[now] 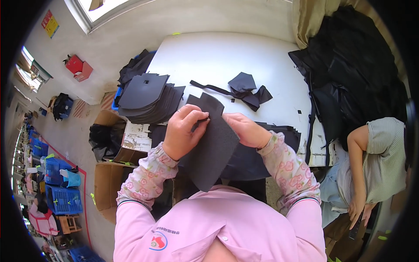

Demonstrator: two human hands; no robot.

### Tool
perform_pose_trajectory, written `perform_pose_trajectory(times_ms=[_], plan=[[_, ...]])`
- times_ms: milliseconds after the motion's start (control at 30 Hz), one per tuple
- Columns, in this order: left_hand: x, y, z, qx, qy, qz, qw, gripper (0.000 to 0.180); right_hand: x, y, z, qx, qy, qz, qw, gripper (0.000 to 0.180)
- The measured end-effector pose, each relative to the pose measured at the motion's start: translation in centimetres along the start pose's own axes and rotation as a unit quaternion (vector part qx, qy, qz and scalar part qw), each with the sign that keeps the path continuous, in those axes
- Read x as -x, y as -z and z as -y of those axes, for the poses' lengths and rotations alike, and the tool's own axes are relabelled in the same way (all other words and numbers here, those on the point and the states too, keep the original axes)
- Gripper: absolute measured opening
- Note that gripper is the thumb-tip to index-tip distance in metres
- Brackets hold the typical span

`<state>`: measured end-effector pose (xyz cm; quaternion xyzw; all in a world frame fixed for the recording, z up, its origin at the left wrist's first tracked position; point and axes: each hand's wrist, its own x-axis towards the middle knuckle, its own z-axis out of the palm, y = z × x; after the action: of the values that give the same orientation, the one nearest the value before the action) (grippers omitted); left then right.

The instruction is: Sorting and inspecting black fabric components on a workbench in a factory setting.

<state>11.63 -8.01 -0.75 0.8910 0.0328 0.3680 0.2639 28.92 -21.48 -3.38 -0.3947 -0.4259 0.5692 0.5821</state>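
A dark grey foam-like panel (214,146) with a notched upper end is held up in front of my chest. My left hand (185,131) is closed, its thumb and fingers pinching at the panel's left side near the notch; a small dark bit shows by the fingertips. On the opposite edge my right hand (246,129) grips the panel, its fingers partly hidden behind it. Just beyond my left hand stands a stack of similar dark panels (146,98). More flat dark pieces (279,133) lie beside my right wrist.
Dark scraps and a strip (244,87) lie on the white table (196,52). A heap of black fabric (349,65) covers the right side. Another person (379,161) is at the right. Cardboard boxes (109,187) stand at the left, with blue crates (63,198) farther off.
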Motion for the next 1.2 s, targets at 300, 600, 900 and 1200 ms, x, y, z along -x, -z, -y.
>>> perform_pose_trajectory(times_ms=[300,600,900,1200], plan=[[-2.1,1.7,-1.2,0.044,-0.015,0.022,0.999,0.013,1.5,1.8,4.3,0.266,-0.050,0.052,0.961,0.045],[2.5,10.6,3.0,0.336,0.274,-0.117,0.893,0.008,6.2,8.9,1.3,0.391,-0.150,-0.086,0.904,0.048],[11.3,17.1,15.7,0.038,0.423,-0.030,0.905,0.012,10.6,11.0,-1.0,0.560,-0.085,-0.146,0.811,0.054],[-4.9,-5.0,4.5,0.141,0.092,0.381,0.909,0.043,10.5,5.6,2.5,0.630,-0.058,-0.153,0.759,0.061]])
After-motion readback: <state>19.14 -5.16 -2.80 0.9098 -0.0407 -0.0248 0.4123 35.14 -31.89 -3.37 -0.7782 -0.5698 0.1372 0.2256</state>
